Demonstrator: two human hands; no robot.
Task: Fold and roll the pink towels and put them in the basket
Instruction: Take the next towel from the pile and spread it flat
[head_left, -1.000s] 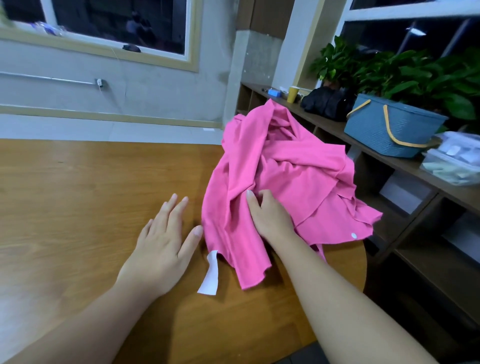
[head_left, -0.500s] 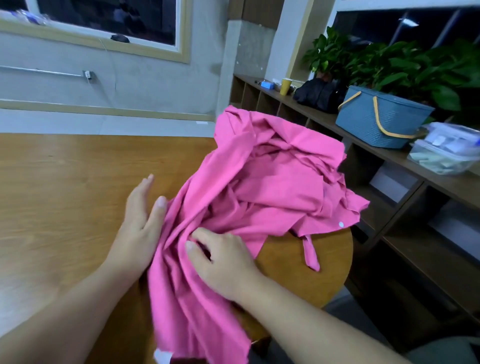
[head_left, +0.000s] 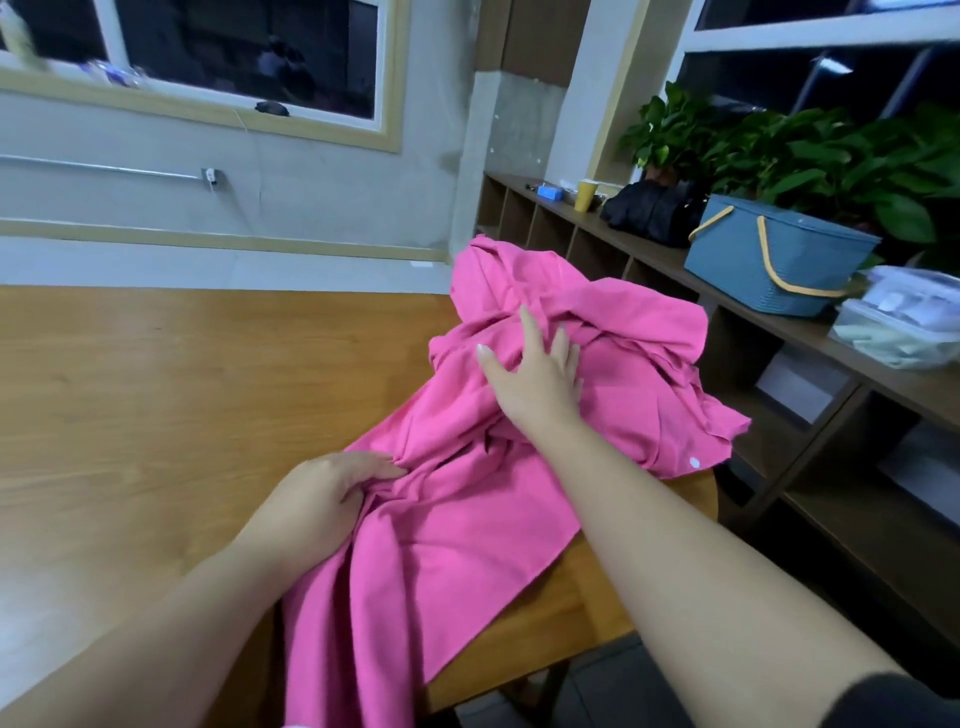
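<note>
Sorting stage: crumpled pink towels (head_left: 509, 467) are heaped at the table's (head_left: 156, 405) right end. Cloth is pinched by the left hand (head_left: 322, 499); the right hand (head_left: 540, 379) is laid on top, fingers extended. One towel must next be separated and flattened. The basket (head_left: 774, 260) waits on the shelf.

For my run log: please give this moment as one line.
stage: sorting | pink towels: crumpled on table | left hand: grips cloth | right hand: flat on pile | basket: on shelf

Dim indoor light, dark windows (head_left: 249, 52) with faint reflections, soft overall focus, wide-angle bending at the edges
</note>
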